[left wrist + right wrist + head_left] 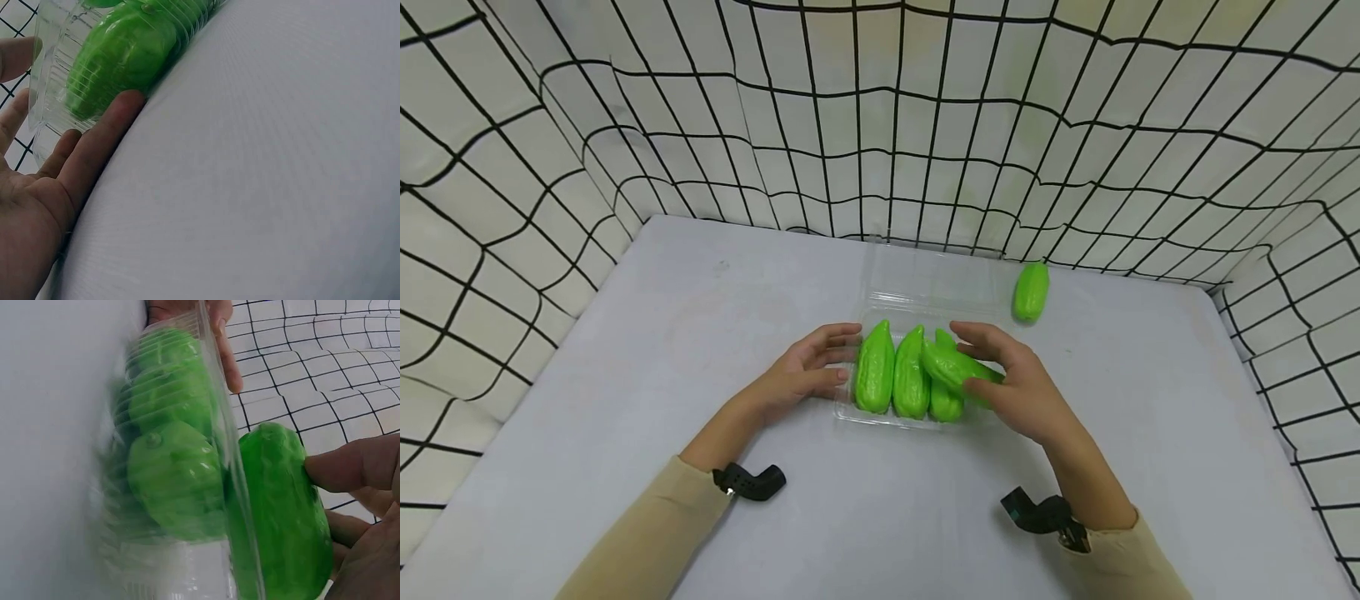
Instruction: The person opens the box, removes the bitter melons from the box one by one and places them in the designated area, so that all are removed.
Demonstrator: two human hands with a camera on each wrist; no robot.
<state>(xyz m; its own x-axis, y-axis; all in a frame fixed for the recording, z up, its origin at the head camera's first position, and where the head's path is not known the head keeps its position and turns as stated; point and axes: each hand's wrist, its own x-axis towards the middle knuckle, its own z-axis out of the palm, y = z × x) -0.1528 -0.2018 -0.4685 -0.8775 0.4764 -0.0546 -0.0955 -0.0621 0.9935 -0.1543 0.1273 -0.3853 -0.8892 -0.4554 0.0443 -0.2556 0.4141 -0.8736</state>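
Observation:
In the head view, three green bitter melons lie side by side in a clear plastic box, tips pointing away from me. My right hand pinches a fourth bitter melon between thumb and fingers, tilted over the third one. From the right wrist view, this held melon is above the box rim, with the others seen through the box wall. My left hand is at the box's left side, fingers extended. In the left wrist view, its fingertips lie against the clear wall beside a melon.
The box's clear lid lies folded back behind it. Another bitter melon rests on the white table near the back, right of the lid. Black grid netting over white walls borders the table behind and at both sides.

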